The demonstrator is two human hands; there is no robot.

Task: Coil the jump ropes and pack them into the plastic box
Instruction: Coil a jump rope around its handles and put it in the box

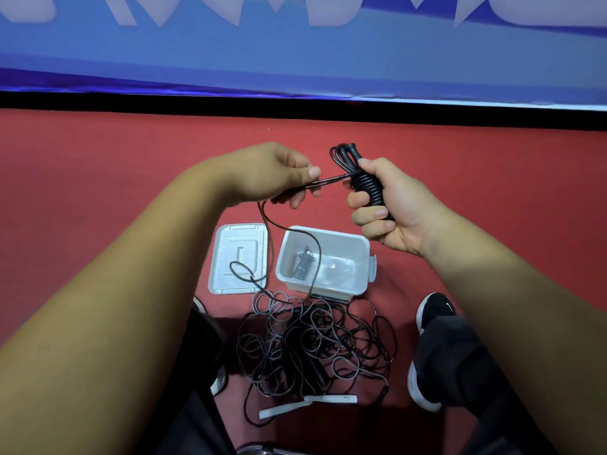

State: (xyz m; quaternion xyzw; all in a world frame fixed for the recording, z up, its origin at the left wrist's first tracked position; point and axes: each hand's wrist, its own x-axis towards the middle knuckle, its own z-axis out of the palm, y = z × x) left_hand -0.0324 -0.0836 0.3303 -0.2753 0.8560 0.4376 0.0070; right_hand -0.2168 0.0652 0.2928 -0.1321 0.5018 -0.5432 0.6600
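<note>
Right hand [391,205] grips coiled rope [366,188] (black) | above plastic box [361,247]

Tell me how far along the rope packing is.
Done: one grey coiled rope bundle lies in the open white plastic box. In hand: the right grip holds a black wound rope bundle; the left grip pinches its loose strand. Left: the tangled rope pile.

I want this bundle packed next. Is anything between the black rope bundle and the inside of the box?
Nothing solid. The box is open, lid beside it. A loose strand from the left hand drapes across the opening, and a grey coil lies inside; the right hand holds the bundle above.
</note>
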